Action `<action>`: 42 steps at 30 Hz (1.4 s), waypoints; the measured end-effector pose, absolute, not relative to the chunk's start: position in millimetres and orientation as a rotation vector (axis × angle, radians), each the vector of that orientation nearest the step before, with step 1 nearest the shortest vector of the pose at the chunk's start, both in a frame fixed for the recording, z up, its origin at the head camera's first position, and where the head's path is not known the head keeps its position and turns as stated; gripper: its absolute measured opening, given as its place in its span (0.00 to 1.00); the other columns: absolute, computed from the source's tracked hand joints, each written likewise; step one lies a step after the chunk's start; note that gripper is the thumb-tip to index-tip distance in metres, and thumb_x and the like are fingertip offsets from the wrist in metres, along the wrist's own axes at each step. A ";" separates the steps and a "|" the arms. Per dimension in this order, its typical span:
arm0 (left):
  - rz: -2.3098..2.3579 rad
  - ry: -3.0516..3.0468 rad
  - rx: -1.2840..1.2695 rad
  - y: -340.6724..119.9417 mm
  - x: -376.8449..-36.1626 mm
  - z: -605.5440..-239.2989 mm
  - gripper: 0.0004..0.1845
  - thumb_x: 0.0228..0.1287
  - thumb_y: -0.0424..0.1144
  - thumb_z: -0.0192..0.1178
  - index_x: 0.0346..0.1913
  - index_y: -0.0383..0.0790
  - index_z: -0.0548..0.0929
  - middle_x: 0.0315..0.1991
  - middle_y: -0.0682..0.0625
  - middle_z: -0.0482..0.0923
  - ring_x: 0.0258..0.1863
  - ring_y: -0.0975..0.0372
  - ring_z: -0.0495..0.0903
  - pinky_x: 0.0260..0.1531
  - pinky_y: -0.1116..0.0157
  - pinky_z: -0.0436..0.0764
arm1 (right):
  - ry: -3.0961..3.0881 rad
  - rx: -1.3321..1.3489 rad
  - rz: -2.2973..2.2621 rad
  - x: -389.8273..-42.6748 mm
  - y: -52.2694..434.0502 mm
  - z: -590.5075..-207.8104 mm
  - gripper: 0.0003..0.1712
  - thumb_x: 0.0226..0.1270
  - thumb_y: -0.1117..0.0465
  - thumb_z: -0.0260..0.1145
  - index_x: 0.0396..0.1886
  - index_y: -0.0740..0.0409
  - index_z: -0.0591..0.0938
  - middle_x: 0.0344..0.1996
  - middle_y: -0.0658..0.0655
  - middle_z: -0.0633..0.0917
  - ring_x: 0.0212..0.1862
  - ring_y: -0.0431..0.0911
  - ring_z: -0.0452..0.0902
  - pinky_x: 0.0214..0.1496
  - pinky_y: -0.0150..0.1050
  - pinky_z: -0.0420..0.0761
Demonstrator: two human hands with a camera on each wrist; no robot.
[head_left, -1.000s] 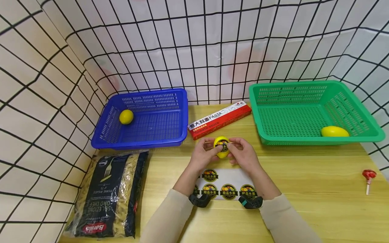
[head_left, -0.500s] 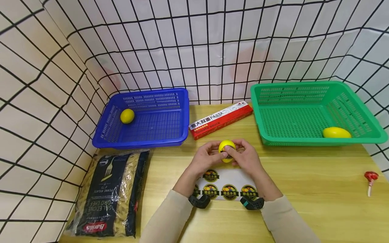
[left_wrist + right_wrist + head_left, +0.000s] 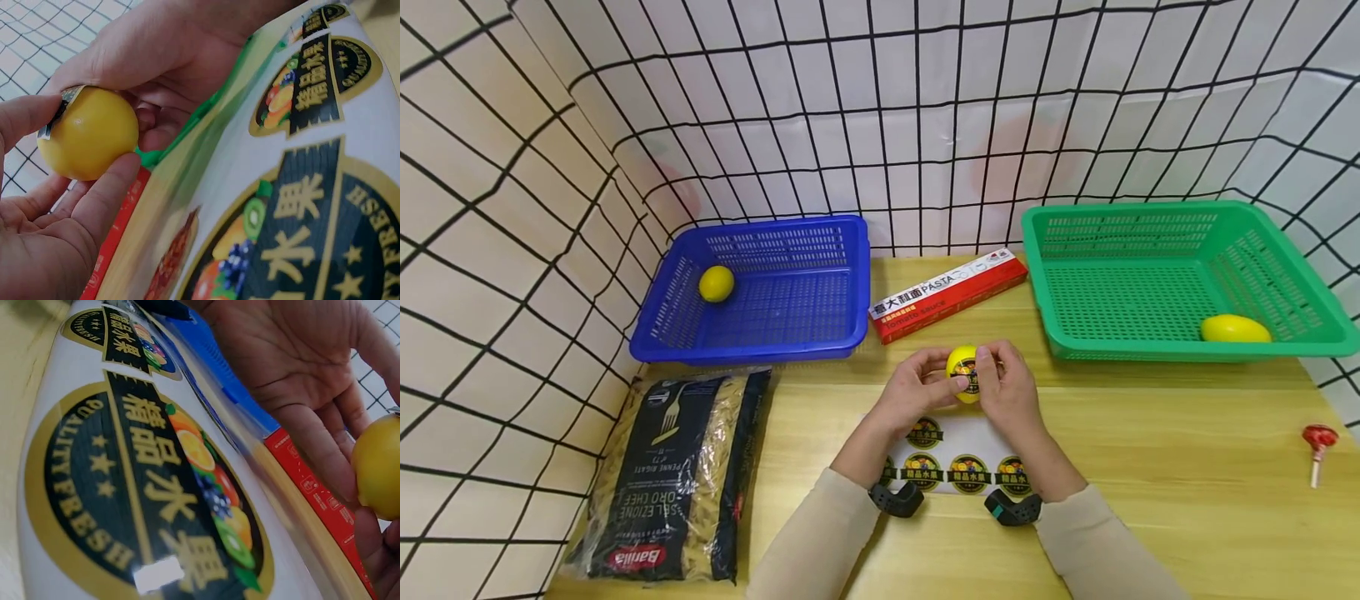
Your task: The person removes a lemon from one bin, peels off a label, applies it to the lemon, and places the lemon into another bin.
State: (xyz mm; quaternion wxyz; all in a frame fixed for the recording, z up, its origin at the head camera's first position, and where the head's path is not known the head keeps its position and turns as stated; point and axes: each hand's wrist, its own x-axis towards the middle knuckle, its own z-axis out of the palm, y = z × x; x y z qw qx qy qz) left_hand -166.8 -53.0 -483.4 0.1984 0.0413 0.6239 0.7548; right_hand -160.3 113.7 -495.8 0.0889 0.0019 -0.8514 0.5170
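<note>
Both hands hold a yellow lemon (image 3: 957,358) over the middle of the table. My left hand (image 3: 904,398) grips it from the left, its thumb at the edge of a round dark fruit sticker (image 3: 967,379). From the right, my right hand (image 3: 1013,400) holds the fruit, thumb over the sticker's other side and fingers behind. In the left wrist view, one sticker edge stands out from the lemon (image 3: 94,140) under a thumb. The right wrist view shows the lemon (image 3: 382,469) between fingers at the edge. Beneath the hands lies a white sticker sheet (image 3: 973,437) with several matching stickers.
A blue basket (image 3: 752,354) with a lemon (image 3: 717,284) stands back left. A green basket (image 3: 1150,346) with a yellow fruit (image 3: 1235,328) stands back right. Between them lies a red pasta box (image 3: 951,300). A pasta bag (image 3: 673,483) lies left, a red lollipop (image 3: 1318,437) right.
The lemon has been turned in the hands, and the sticker now faces slightly right. The right thumb has shifted from across the sticker to its right edge.
</note>
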 end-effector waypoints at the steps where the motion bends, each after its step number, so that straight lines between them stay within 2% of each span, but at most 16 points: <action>1: 2.111 1.749 0.114 -52.7 -166.6 -482.7 0.27 0.66 0.27 0.65 0.67 0.29 0.73 0.57 0.37 0.77 0.44 0.63 0.84 0.46 0.59 0.89 | -2.532 -0.009 1.541 -160.2 113.8 -495.8 0.23 0.84 0.47 0.46 0.47 0.63 0.77 0.44 0.65 0.78 0.47 0.55 0.74 0.49 0.46 0.74; 3: 2.115 1.750 0.111 -51.8 -165.5 -480.8 0.27 0.66 0.27 0.65 0.67 0.29 0.72 0.57 0.36 0.77 0.44 0.63 0.84 0.46 0.58 0.89 | -2.539 -0.035 1.553 -160.1 114.1 -495.5 0.27 0.85 0.45 0.42 0.49 0.62 0.77 0.46 0.66 0.79 0.50 0.58 0.74 0.53 0.51 0.74; 6: 2.130 1.746 0.113 -50.4 -164.5 -479.7 0.26 0.66 0.27 0.65 0.66 0.29 0.73 0.57 0.36 0.77 0.43 0.63 0.84 0.46 0.57 0.89 | -2.582 -0.036 1.556 -159.6 115.0 -493.3 0.30 0.85 0.42 0.37 0.54 0.61 0.75 0.47 0.68 0.80 0.51 0.60 0.75 0.54 0.54 0.73; 12: 2.125 1.762 0.106 -49.1 -163.2 -479.3 0.24 0.65 0.27 0.66 0.64 0.30 0.75 0.56 0.38 0.78 0.42 0.63 0.84 0.44 0.61 0.89 | -2.691 0.008 1.486 -158.0 115.7 -488.1 0.27 0.84 0.41 0.40 0.57 0.58 0.71 0.46 0.67 0.81 0.45 0.60 0.76 0.46 0.51 0.74; 22: 2.101 1.784 0.183 -51.0 -163.2 -480.6 0.27 0.66 0.26 0.64 0.67 0.29 0.72 0.60 0.33 0.76 0.45 0.63 0.83 0.45 0.64 0.88 | -2.624 -0.065 1.493 -159.3 113.2 -491.2 0.32 0.85 0.42 0.31 0.54 0.61 0.74 0.42 0.67 0.79 0.44 0.59 0.74 0.44 0.47 0.72; 27: 2.093 1.907 0.168 -49.7 -161.1 -479.8 0.26 0.64 0.33 0.69 0.64 0.34 0.77 0.56 0.38 0.80 0.46 0.62 0.84 0.43 0.67 0.87 | -2.510 -0.045 1.465 -157.5 108.5 -493.7 0.30 0.86 0.46 0.36 0.51 0.64 0.76 0.42 0.67 0.80 0.45 0.59 0.75 0.46 0.50 0.74; 32: 2.111 2.107 0.138 -43.8 -157.8 -477.9 0.22 0.62 0.41 0.73 0.56 0.37 0.83 0.48 0.41 0.85 0.40 0.64 0.84 0.37 0.70 0.85 | -2.406 0.013 1.393 -155.5 101.8 -496.4 0.25 0.86 0.53 0.41 0.47 0.68 0.79 0.41 0.68 0.81 0.43 0.60 0.77 0.46 0.52 0.76; 37: 2.102 2.193 0.169 -41.3 -155.3 -475.7 0.18 0.66 0.42 0.69 0.56 0.39 0.86 0.47 0.41 0.87 0.37 0.67 0.83 0.35 0.72 0.84 | -2.395 -0.028 1.354 -155.1 99.1 -498.5 0.25 0.86 0.52 0.41 0.47 0.67 0.78 0.39 0.66 0.81 0.40 0.58 0.76 0.42 0.49 0.74; 42: 2.056 2.235 0.182 -42.1 -155.0 -476.1 0.20 0.71 0.43 0.65 0.61 0.39 0.85 0.47 0.39 0.88 0.32 0.68 0.81 0.32 0.72 0.83 | -2.411 -0.058 1.367 -155.8 99.6 -498.6 0.25 0.86 0.52 0.41 0.47 0.66 0.78 0.38 0.67 0.82 0.38 0.58 0.75 0.40 0.48 0.74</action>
